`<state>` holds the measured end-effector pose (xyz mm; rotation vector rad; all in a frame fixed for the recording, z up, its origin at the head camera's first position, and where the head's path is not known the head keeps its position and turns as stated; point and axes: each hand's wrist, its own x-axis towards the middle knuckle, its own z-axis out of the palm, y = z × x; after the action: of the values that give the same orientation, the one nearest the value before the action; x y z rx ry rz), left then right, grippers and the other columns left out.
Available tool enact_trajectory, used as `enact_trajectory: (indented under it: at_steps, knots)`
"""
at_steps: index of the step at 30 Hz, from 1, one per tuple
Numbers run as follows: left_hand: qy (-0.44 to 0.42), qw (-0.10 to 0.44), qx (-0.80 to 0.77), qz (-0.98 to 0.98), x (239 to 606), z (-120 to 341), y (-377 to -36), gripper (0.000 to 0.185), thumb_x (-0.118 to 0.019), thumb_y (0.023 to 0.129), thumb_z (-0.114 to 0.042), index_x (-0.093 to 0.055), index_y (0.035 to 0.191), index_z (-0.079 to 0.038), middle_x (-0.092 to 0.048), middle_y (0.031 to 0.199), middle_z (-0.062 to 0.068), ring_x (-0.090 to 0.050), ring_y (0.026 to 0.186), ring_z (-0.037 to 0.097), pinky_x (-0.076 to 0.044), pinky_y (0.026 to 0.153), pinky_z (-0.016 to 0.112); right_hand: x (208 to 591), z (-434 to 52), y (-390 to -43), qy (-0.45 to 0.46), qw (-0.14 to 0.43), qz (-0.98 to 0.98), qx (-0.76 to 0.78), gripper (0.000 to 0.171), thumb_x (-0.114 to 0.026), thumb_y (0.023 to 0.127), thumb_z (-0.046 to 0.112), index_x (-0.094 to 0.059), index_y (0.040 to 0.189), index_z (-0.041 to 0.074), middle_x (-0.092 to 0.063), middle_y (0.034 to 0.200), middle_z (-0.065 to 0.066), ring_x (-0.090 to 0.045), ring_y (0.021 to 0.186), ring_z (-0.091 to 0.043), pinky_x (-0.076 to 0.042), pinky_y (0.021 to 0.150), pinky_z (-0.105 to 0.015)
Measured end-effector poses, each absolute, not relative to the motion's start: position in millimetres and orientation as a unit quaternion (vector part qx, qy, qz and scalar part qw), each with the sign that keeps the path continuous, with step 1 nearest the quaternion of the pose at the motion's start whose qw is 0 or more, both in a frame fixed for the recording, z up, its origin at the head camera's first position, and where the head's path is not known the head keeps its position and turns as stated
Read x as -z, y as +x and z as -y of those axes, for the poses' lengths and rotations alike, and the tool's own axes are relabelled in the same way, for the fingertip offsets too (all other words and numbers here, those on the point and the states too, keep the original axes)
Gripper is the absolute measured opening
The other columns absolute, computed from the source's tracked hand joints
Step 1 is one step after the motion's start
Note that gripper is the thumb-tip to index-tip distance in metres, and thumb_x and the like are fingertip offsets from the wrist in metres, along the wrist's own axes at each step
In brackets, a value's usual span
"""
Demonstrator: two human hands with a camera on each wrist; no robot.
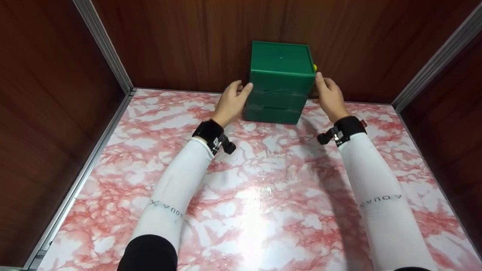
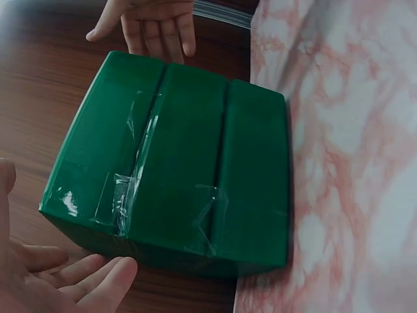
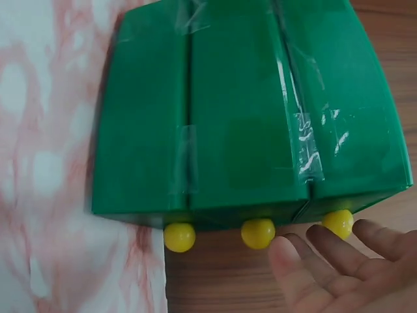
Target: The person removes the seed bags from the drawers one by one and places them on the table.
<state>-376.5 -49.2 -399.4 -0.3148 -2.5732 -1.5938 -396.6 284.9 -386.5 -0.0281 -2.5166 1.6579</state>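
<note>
A green box [image 1: 280, 82] made of three stacked drawer units taped together stands at the back of the marble table, against the wooden wall. Three yellow knobs [image 3: 258, 233] line its right-hand face. My left hand [image 1: 233, 99] is at the box's left side, fingers straight, with the fingertips at its front left edge. In the left wrist view the left hand [image 2: 71, 280] lies open, palm toward the box [image 2: 176, 169]. My right hand [image 1: 328, 94] is at the right side with straight fingers. Its fingertips [image 3: 326, 251] lie just beside the knobs. Neither hand wraps the box.
The pink-and-white marble tabletop [image 1: 263, 195] stretches from the box toward me. Dark wooden walls with metal corner strips [image 1: 109, 56] close in the left, back and right sides. Black wrist-camera bands [image 1: 211, 133] sit on both white sleeves.
</note>
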Motion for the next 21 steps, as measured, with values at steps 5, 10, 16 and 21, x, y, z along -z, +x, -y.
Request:
enact_trajectory:
  at_steps: [5,10,16,21]
  knots:
    - [-0.079,0.068,0.547,0.831,394.8,37.1,-387.6,0.069,-0.050,0.118,-0.050,-0.045,0.166,-0.001,-0.057,0.162,0.017,-0.056,0.147,0.025,-0.045,0.120,0.033,382.1,-280.1,-403.1,-0.022,0.047,0.825,-0.563,0.086,-0.041,0.110,0.074,-0.047,0.165,0.007,-0.060,0.147,-0.016,-0.062,0.133,-0.029,-0.060,0.098,-0.036]
    - [-0.065,0.081,0.552,0.827,390.7,23.9,-393.6,0.065,-0.051,0.118,-0.047,-0.050,0.162,0.001,-0.061,0.157,0.017,-0.059,0.143,0.025,-0.046,0.118,0.031,378.2,-276.9,-406.1,-0.026,0.038,0.828,-0.559,0.088,-0.040,0.110,0.075,-0.046,0.166,0.008,-0.058,0.146,-0.017,-0.064,0.129,-0.030,-0.063,0.095,-0.037]
    - [-0.058,0.081,0.521,0.848,385.5,16.1,-396.8,0.064,-0.050,0.119,-0.049,-0.054,0.162,-0.002,-0.062,0.158,0.013,-0.058,0.145,0.023,-0.045,0.120,0.033,375.9,-272.9,-411.0,-0.028,0.044,0.831,-0.554,0.087,-0.039,0.112,0.072,-0.048,0.164,0.004,-0.057,0.151,-0.021,-0.063,0.126,-0.028,-0.062,0.095,-0.038]
    - [-0.053,0.091,0.490,0.865,382.0,15.2,-398.3,0.059,-0.052,0.118,-0.050,-0.063,0.157,-0.008,-0.067,0.155,0.007,-0.063,0.141,0.018,-0.049,0.116,0.031,374.6,-272.6,-414.1,-0.043,0.023,0.819,-0.572,0.086,-0.041,0.111,0.072,-0.044,0.167,0.006,-0.052,0.160,-0.021,-0.059,0.140,-0.032,-0.059,0.109,-0.048]
